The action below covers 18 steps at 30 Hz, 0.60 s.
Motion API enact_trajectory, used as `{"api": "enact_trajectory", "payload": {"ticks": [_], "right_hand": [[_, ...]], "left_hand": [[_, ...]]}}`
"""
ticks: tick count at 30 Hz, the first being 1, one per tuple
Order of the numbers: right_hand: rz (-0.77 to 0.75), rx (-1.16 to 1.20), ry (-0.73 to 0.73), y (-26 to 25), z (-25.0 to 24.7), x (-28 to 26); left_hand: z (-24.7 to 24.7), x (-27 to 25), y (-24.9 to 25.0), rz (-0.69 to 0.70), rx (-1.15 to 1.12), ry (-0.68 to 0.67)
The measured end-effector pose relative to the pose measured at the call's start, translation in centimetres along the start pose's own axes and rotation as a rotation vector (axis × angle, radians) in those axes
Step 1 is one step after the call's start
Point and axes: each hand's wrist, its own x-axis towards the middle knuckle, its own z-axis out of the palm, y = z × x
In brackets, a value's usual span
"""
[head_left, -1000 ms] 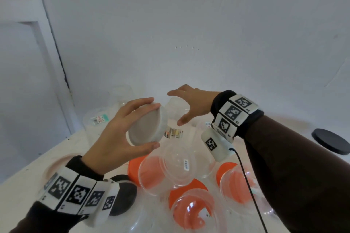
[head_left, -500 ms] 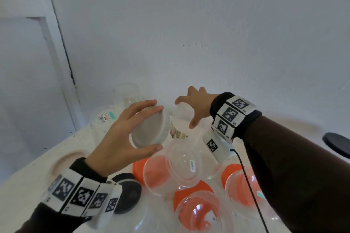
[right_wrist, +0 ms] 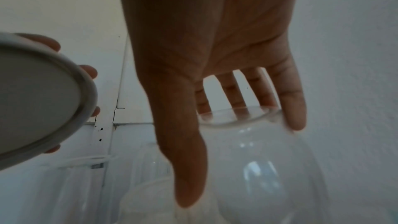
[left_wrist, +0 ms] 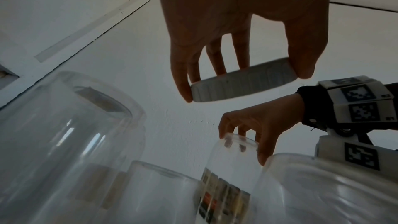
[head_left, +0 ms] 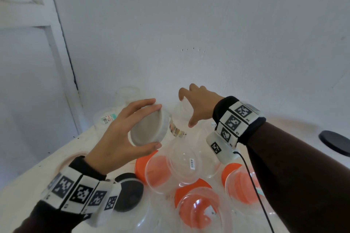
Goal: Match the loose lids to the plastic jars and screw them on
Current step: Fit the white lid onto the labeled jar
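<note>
My left hand (head_left: 158,126) holds a white ribbed lid (head_left: 145,130) by its edge between thumb and fingers, tilted, above the jars; the lid (left_wrist: 243,83) shows edge-on in the left wrist view and the lid (right_wrist: 36,98) sits at the left in the right wrist view. My right hand (head_left: 186,110) reaches over a small clear jar (head_left: 179,113) at the back near the wall. Its fingertips lie on the far rim and its thumb lies against the near side of the jar (left_wrist: 232,159). The jar (right_wrist: 258,168) has no lid and carries a coloured label.
Clear jars with orange lids (head_left: 157,172) (head_left: 198,208) (head_left: 242,183) crowd the near table, with another clear jar (head_left: 189,162) among them. Black lids lie at the left (head_left: 128,193) and far right (head_left: 335,143). More clear jars (head_left: 106,121) stand back left. The wall is close behind.
My right hand has moved back and down over the small clear jar, its fingers now on the rim. The left hand with the white lid has barely moved.
</note>
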Motion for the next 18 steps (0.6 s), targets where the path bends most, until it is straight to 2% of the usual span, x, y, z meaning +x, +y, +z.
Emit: {"api": "enact_trajectory", "payload": {"ticks": [5,11,18], "right_hand": [[0.015,0.065,0.158,1.2,-1.3,-3.1],[0.047,0.285,0.387,3.5,-2.1,-8.4],[0.088,0.412,0.615,6.4,-0.7,-14.9]], "left_hand": [[-0.1,0.2,1.2,0.012,-0.002,-0.001],[0.6,0.9,3.6,0.042,-0.038,-0.018],[2.3,1.4,6.9,0.077,-0.075,-0.046]]}}
